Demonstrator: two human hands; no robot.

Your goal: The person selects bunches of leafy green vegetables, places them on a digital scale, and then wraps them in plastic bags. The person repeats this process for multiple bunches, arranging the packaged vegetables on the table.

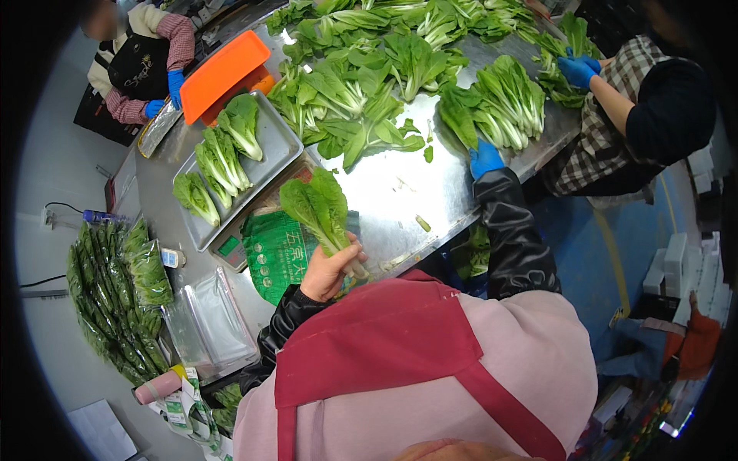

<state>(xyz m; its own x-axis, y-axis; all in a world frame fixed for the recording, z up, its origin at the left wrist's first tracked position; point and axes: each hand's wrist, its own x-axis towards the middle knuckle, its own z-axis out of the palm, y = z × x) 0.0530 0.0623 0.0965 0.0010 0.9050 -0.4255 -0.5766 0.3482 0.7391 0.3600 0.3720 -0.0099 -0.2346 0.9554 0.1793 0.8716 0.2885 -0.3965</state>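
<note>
My bare left hand (331, 266) grips a head of leafy greens (316, 207) by its pale stem end, leaves pointing away from me. Below it lies a green printed plastic bag (277, 248) beside a digital scale (233, 249). On the steel table (398, 190), my right hand (486, 159), in a blue glove, is closed around the stem end of another green (460, 115). That one lies against a row of white-stemmed heads (510, 104). A metal tray (282, 147) on the scale carries several heads (222, 158).
A loose heap of greens (357, 86) covers the far table. An orange crate (228, 72) stands behind the tray. Bagged greens (109, 294) and clear plastic bags (213, 317) lie at left. Co-workers in blue gloves stand far left (141, 63) and at right (622, 115).
</note>
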